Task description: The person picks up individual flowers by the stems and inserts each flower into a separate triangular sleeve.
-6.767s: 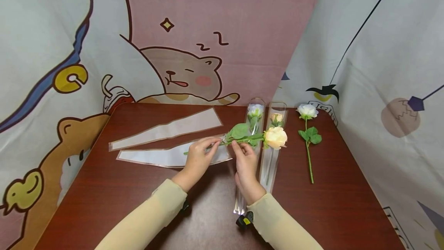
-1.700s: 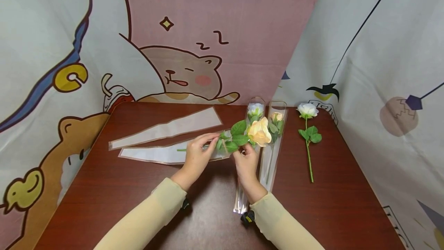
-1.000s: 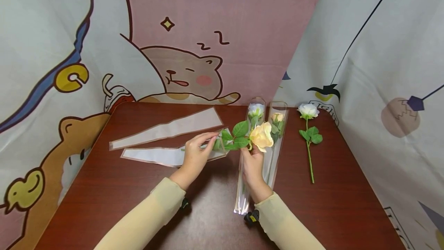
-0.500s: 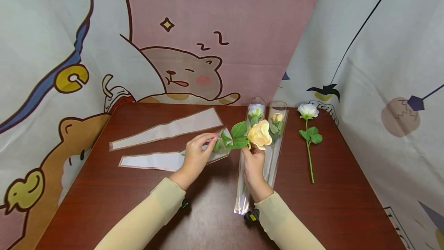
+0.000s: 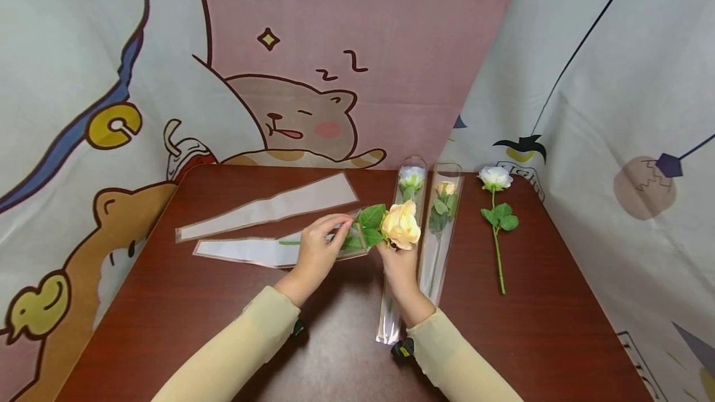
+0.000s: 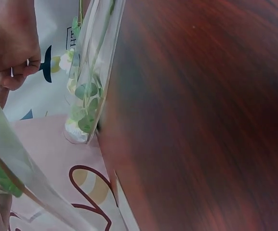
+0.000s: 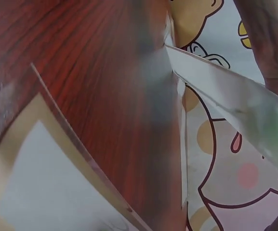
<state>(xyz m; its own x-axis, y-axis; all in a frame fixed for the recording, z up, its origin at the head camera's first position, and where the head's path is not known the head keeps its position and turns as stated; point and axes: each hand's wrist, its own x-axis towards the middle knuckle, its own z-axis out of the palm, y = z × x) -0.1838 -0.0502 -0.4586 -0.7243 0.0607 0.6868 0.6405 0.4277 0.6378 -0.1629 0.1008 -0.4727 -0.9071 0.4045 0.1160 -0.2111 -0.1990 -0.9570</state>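
A cream-yellow rose [image 5: 401,225] lies level in front of me, bloom to the right. Its stem and lower leaves are inside a clear flower sleeve [image 5: 240,253] with a white panel and tan border; the bloom and upper leaves [image 5: 371,217] stick out of the mouth. My left hand [image 5: 317,252] pinches the sleeve near its mouth. Just below the bloom, my right hand [image 5: 400,268] holds the rose, its fingertips partly hidden by petals. The raised sleeve [image 6: 30,168] crosses the left wrist view, green leaf showing through. In the right wrist view the sleeve [image 7: 225,91] slants past the wall cloth.
Another flat sleeve [image 5: 274,206] lies behind on the brown table [image 5: 139,315]. Right of centre lie a sleeved white rose [image 5: 411,176] and a sleeved peach rose [image 5: 441,203]. A bare white rose [image 5: 495,178] lies farther right. Printed cloth [image 5: 419,48] hangs behind.
The rose, earlier held over the sleeve, has slid leftward into it, its leaves now partly within the mouth. My right hand shifted from the stem to below the bloom, then moved left.
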